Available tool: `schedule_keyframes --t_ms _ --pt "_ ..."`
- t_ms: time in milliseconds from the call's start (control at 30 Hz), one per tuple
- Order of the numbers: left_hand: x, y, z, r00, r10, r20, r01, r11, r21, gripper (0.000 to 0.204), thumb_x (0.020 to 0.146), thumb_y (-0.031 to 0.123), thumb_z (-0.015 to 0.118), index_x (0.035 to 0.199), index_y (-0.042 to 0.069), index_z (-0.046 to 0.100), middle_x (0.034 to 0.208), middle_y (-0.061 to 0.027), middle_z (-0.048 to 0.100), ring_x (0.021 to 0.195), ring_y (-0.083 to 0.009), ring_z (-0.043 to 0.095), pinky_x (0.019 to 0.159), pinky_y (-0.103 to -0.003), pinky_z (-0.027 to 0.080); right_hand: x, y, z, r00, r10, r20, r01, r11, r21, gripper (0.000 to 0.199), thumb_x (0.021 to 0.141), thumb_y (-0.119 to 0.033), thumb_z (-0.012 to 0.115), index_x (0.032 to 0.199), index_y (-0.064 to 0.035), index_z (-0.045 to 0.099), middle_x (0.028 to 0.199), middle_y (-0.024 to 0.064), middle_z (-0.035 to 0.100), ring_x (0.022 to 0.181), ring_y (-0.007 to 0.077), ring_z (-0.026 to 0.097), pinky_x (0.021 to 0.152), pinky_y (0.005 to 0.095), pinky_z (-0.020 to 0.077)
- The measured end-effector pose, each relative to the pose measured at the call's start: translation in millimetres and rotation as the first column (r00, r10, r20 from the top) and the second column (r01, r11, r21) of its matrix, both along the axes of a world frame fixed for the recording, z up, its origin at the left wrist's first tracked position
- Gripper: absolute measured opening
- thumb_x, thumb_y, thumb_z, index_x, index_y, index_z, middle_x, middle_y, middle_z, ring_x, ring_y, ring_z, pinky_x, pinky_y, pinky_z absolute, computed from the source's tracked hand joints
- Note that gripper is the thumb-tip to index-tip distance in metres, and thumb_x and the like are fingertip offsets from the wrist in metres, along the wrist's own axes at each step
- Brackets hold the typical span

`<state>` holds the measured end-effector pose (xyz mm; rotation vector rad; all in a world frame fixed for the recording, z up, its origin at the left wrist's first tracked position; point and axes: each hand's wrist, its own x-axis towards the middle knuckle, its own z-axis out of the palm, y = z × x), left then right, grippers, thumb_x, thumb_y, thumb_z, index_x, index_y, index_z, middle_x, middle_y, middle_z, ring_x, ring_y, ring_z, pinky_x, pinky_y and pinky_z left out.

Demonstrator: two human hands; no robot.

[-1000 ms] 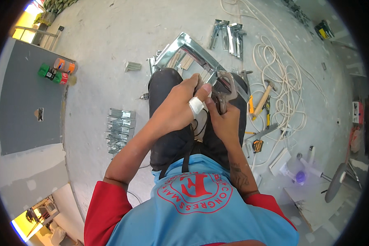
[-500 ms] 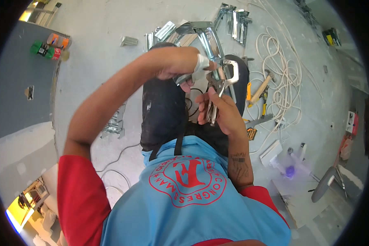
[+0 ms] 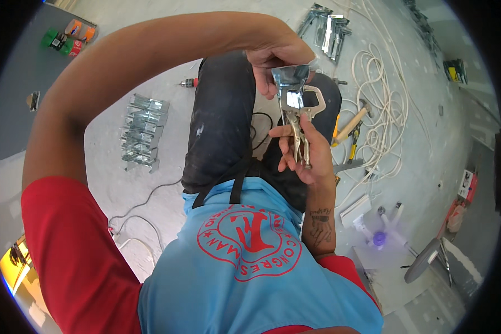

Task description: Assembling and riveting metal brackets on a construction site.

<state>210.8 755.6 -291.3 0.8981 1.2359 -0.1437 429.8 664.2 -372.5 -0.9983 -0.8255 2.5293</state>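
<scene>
My left hand (image 3: 281, 58) reaches over from the far side, wrist bent, with its fingers curled around a shiny galvanized metal channel piece (image 3: 291, 77). Part of that grip is hidden behind the metal. The near end of the channel meets a locking C-clamp (image 3: 315, 104), whose curved jaw sits at its right side. My right hand (image 3: 312, 150) holds the clamp by its handles, thumb along the top and some fingers loosely extended. Both hands are above my knees (image 3: 220, 119), in dark trousers. Whether the jaws press on the metal I cannot tell.
Left of my legs lies a row of bent metal pieces (image 3: 145, 132), with a red-collared tool tip (image 3: 189, 83) near the knee. More metal channels (image 3: 328, 33) lie far right. A coiled white cable (image 3: 381, 111), a hammer (image 3: 353, 125) and a standing fan (image 3: 379, 238) are at right.
My left arm has swung farther out and its hand has shifted right. The channel has turned from a long slanting view to nearly end-on. My right hand still holds the clamp.
</scene>
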Motion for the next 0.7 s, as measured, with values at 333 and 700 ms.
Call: schedule_keyframes --t_ms 333,700 --pt "0 -2 -2 0.999 -0.038 -0.026 0.039 0.997 0.066 0.039 0.093 0.041 0.046 0.108 0.008 0.062 0.093 -0.0126 0.064 0.068 -0.024 0.063 0.067 -0.045 0.054 -4 2 -4 0.986 -0.085 0.146 0.073 0.994 0.082 0.056 0.104 -0.044 0.038 0.121 0.0064 0.055 0.071 0.0057 0.059 0.044 0.0112 0.055 0.048 0.0311 0.0579" --pt "-15 -58 -8 0.98 0.172 -0.1 -0.131 0.936 0.326 0.061 0.092 0.05 0.058 0.101 -0.01 0.065 0.064 -0.0179 0.063 0.051 -0.0242 0.067 0.048 -0.034 0.057 -7 -31 -24 0.979 -0.104 0.173 0.081 0.987 0.137 0.046 0.104 -0.035 0.044 0.131 0.003 0.048 0.11 0.0202 0.065 0.096 0.0267 0.069 0.081 0.0369 0.0584"
